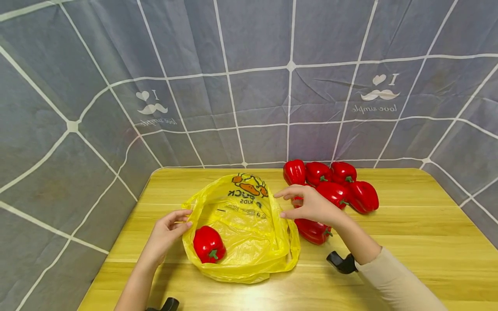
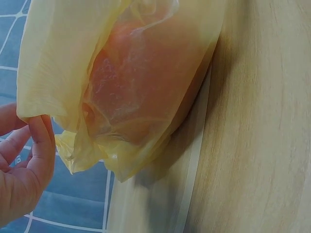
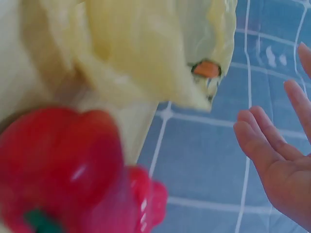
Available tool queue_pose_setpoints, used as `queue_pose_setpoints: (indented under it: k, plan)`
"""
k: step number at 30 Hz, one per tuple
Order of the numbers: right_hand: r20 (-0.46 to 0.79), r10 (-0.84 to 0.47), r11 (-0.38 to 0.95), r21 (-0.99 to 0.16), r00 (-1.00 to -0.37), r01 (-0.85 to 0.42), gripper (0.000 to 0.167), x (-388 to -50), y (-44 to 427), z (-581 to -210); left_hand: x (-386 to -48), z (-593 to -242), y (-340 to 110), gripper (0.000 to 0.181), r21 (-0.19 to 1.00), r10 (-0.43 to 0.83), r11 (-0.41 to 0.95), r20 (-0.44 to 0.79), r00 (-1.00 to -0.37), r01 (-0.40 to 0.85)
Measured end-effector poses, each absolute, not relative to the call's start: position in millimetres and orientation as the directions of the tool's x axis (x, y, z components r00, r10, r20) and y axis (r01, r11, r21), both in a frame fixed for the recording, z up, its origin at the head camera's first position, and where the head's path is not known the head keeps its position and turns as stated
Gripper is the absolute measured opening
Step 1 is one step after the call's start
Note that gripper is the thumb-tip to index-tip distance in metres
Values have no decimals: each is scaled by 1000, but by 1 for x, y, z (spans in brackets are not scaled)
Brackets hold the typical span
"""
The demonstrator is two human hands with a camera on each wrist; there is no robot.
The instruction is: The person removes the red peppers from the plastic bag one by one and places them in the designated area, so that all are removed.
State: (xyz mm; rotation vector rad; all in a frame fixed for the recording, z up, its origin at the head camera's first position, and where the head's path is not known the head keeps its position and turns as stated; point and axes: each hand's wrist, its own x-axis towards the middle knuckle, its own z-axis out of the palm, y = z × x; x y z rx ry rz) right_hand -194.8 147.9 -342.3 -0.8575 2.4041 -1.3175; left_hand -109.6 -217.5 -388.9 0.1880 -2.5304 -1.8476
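A yellow plastic bag (image 1: 249, 263) with a duck print lies on the table, its mouth spread wide. Inside its left part sits one red bell pepper (image 1: 209, 244), which shows through the film in the left wrist view. My left hand (image 1: 168, 233) pinches the bag's left rim between thumb and fingers. Beside the right rim is my right hand (image 1: 311, 205), its fingers extended and holding nothing; the right wrist view shows it apart from the bag. Several more red bell peppers (image 1: 363, 196) are heaped behind and beneath the right hand, which partly hides them.
The wooden table (image 1: 412, 242) ends at a grey curtain (image 1: 256, 103) with white lines, which hangs behind it and along both sides. Each wrist bears a black camera mount (image 1: 342, 262).
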Motion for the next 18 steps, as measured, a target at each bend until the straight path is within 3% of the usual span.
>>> queue_pose_setpoints:
  k: [9, 18]
  plan:
    - [-79, -743, 336, -903, -665, -268, 42, -208, 90, -336, -108, -389, -218, 36, 951, -86, 294, -68, -994, -91]
    - [-125, -804, 344, -895, -582, -283, 39, -208, 40, -347, -107, -393, -217, 35, 945, -103, 314, -67, -992, -96]
